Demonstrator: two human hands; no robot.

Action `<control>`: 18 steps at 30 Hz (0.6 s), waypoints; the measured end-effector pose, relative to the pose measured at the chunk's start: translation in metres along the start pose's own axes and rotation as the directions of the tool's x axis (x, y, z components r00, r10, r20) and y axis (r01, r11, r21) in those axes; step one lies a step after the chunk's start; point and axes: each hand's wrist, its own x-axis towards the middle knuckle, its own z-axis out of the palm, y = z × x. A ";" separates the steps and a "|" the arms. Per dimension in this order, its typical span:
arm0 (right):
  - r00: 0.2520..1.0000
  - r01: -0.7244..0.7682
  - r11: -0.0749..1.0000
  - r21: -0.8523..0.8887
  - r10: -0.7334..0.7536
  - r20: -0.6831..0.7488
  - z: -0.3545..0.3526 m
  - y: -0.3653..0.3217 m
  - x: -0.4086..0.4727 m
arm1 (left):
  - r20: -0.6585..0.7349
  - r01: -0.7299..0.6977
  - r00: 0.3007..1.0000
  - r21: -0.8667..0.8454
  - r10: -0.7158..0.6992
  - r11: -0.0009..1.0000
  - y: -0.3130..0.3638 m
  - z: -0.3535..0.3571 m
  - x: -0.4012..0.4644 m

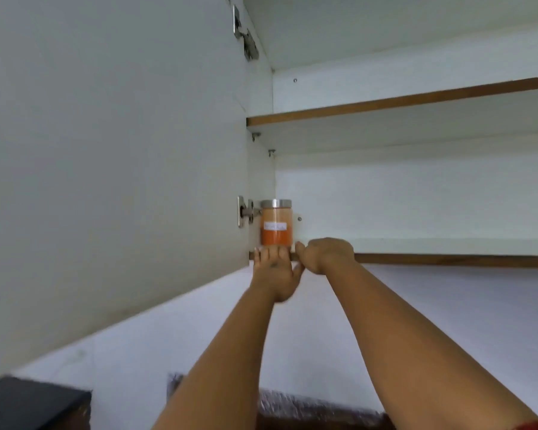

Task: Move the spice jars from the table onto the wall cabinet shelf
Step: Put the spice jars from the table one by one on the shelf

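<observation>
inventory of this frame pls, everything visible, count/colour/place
spice jar: 1, orange contents, silver lid, white label; upright at left end of lower shelf, near the front edge
lower shelf: 1, white with brown edge; at hand height
upper shelf: 1, white with brown edge; above, nothing seen on it
cabinet door: 1, white; swung open at left
hinges: 2, metal; one by the jar, one near the top
wall: white, below the cabinet
dark object: 1, black; bottom left, blurred
left hand: open, fingers at shelf edge below the jar
right hand: curled, at shelf edge right of the jar, nothing seen in it
</observation>
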 end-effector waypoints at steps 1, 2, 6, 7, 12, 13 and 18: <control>0.995 0.020 0.999 -0.033 -0.023 -0.093 0.003 0.005 -0.011 | 0.012 0.013 1.000 -0.090 -0.012 0.996 0.003 -0.004 -0.004; 0.983 0.044 0.998 -0.047 -0.052 -0.176 0.008 0.010 -0.025 | 0.007 0.030 1.000 -0.199 -0.029 0.980 0.008 -0.007 -0.013; 0.944 0.105 0.994 -0.040 -0.113 -0.309 0.053 0.032 -0.084 | -0.020 0.096 0.993 -0.450 -0.117 0.888 0.043 0.015 -0.075; 0.952 0.098 0.995 -0.025 -0.101 -0.290 0.070 0.037 -0.102 | -0.019 0.101 0.992 -0.472 -0.125 0.876 0.054 0.028 -0.099; 0.960 -0.258 0.945 0.199 0.275 -0.060 0.176 0.066 -0.207 | 0.078 0.213 0.977 -0.299 -0.199 0.930 0.055 0.098 -0.235; 0.955 -0.293 0.927 0.234 0.294 0.030 0.199 0.070 -0.230 | 0.159 0.266 0.960 -0.263 -0.230 0.927 0.048 0.110 -0.261; 0.878 -0.343 0.874 0.345 0.168 0.448 0.289 0.075 -0.320 | 0.496 0.500 0.781 -0.130 -0.380 0.856 0.023 0.150 -0.359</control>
